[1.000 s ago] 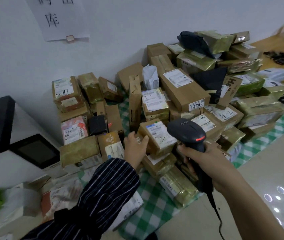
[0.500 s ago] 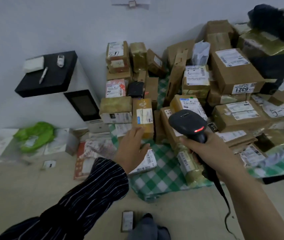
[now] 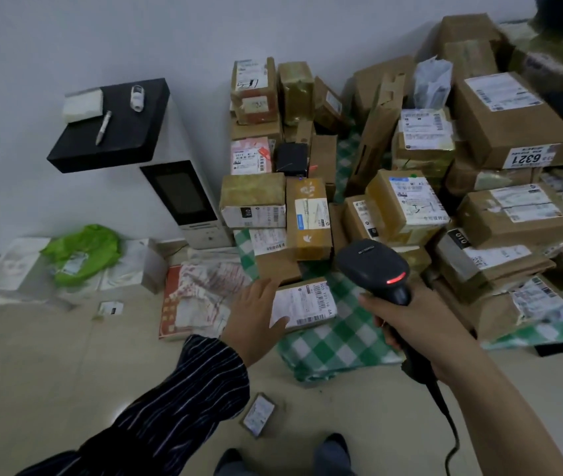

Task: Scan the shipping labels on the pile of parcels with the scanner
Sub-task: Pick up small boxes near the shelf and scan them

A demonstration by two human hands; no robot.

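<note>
Many parcels (image 3: pixel 410 207) apparently await scanning; right hand (image 3: pixel 420 324) grips scanner (image 3: pixel 372 266), left hand (image 3: pixel 256 314) rests open-fingered on flat parcel (image 3: pixel 311 304) at cloth's (image 3: pixel 335 345) front edge.

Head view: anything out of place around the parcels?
Yes: one small parcel lies alone on the bare floor by the feet, off the checked cloth and apart from the pile. The scanner in the right hand points toward the pile instead.

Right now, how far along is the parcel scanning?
Done: can't tell, no parcel shows a scanned mark. In hand: the right hand grips the scanner, its red light on, while the left hand reaches open onto a flat parcel at the front. Left: seemingly the whole pile behind.
</note>
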